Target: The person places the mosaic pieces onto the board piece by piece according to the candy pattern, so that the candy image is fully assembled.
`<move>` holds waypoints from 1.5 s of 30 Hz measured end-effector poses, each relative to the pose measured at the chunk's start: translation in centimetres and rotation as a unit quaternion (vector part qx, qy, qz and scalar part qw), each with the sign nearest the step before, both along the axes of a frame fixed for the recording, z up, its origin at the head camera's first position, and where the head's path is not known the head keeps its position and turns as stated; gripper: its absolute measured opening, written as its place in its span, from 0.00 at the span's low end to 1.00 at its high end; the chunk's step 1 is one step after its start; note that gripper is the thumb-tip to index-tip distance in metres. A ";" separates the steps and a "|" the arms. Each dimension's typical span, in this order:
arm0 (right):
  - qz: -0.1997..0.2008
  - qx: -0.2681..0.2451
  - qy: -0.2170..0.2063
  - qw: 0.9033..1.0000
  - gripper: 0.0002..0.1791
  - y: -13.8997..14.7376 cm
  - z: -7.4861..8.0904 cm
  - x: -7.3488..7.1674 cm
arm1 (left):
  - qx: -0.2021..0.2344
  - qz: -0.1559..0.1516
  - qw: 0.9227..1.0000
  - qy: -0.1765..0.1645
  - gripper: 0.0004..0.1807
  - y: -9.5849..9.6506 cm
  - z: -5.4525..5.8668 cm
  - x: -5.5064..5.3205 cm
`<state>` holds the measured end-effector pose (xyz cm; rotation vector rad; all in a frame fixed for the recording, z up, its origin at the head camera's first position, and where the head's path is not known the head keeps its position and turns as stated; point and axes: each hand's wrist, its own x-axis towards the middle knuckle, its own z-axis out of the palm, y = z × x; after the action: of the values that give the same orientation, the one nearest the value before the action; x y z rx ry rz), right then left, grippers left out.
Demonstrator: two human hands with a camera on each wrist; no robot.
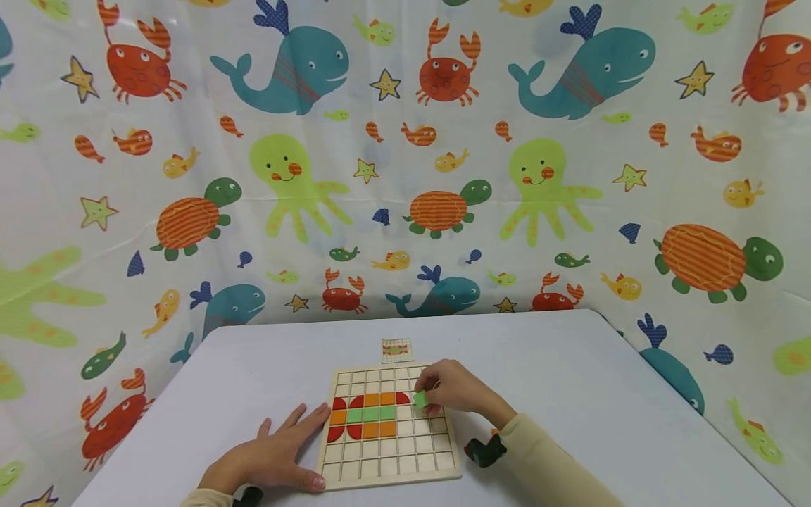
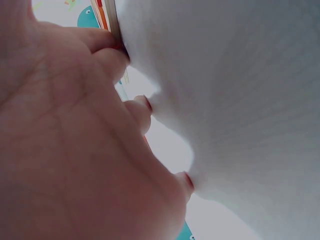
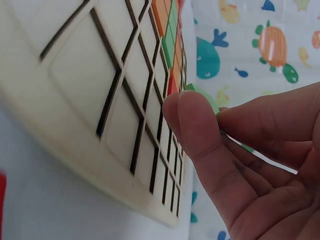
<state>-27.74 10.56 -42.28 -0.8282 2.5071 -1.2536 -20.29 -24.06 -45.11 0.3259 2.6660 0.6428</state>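
Observation:
A wooden grid board (image 1: 389, 465) lies on the table, with red, orange and green tiles filling several cells on its left and middle. My right hand (image 1: 459, 386) is over the board's right part and pinches a green tile (image 1: 421, 400) between thumb and fingers. In the right wrist view that green tile (image 3: 204, 97) shows at the fingertips, partly covered by the thumb. With fingers spread, my left hand (image 1: 269, 452) rests on the table, its fingertips and thumb touching the board's left edge. The left wrist view shows the palm (image 2: 75, 135) and the board's side close up.
Behind the board lies a small picture card (image 1: 396, 350) with a gridded coloured pattern. A bit of orange (image 1: 495, 431) shows beside the right sleeve, mostly hidden. A curtain (image 1: 405, 162) printed with sea animals hangs behind the white table (image 1: 538, 352).

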 end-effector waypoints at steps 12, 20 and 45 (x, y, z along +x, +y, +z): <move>-0.037 -0.023 -0.029 0.999 0.04 -2.0 -0.8 -0.1 | 0.004 0.003 1.000 -0.004 0.66 0.1 0.1 0.1; -0.061 0.012 -0.015 0.998 0.05 -2.7 -1.4 0.2 | 0.000 -0.002 1.000 -0.001 0.65 0.2 0.2 0.1; -0.056 0.017 -0.029 0.998 0.04 -3.1 -1.2 1.1 | -0.011 0.001 1.000 0.004 0.64 0.3 0.3 0.2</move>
<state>-26.60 7.44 -43.44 -0.6437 2.5519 -1.2475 -20.10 -23.73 -44.81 0.3197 2.6799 0.6135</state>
